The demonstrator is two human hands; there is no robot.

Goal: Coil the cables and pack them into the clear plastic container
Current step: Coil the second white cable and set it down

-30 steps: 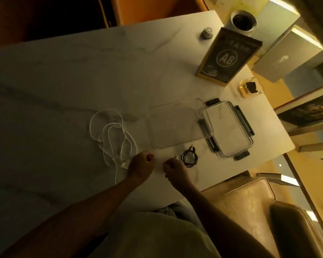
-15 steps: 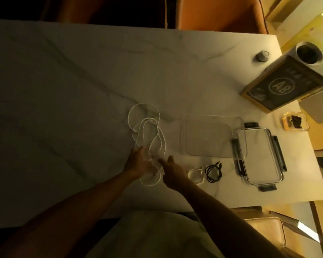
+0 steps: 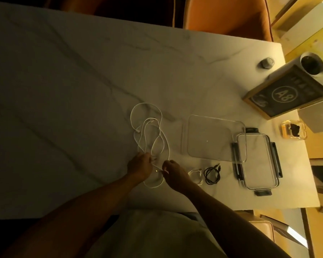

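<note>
**Head view: both hands at the near end of the long white cable**

Head camera looks down on a pale marble-veined table (image 3: pixel 82 90). Compared with half a second ago, the hands have closed in on the long white cable (image 3: pixel 149 131): the left hand (image 3: pixel 139 167), earlier laid over the loops, now has its fingers curled at the strands near the loose tangle's lower end; the right hand (image 3: pixel 173 174), earlier pointing with an extended finger, now pinches the cable just behind its metal plug. The tangle keeps the same sprawling loops, thin, round and glossy.

Small white coil (image 3: pixel 195 175) and small black coil (image 3: pixel 212 174) lie side by side just right of the right hand, unchanged. Clear plastic container (image 3: pixel 215 137), rectangular with rounded corners, sits open beyond them, holding no cables. Its lid (image 3: pixel 257 161), transparent with dark latches, lies with the container's right edge overlapping it.

Wood-framed dark sign (image 3: pixel 285 94) reading "A8" stands at the far right, a small amber-tinted clear box (image 3: pixel 293 129) in front of it.
</note>
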